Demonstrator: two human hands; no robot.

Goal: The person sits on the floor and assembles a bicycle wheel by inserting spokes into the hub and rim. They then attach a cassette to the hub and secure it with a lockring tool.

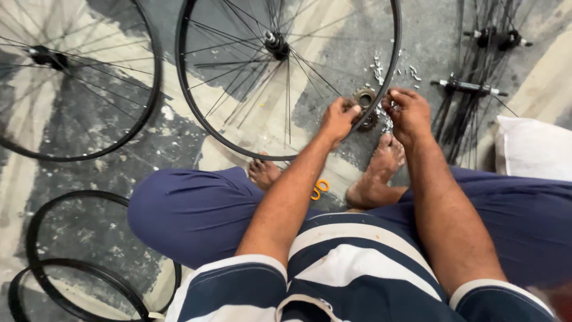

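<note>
We look down on a worn grey concrete floor (179, 134) streaked with pale patches, under even light; a white cushion (530, 149) lies at the right edge.

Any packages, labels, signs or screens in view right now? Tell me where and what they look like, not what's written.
No labels, signs or screens show.
White bag: at the right edge on the floor, soft and bulging, plain white; the only package-like thing, and its contents cannot be told.
</note>
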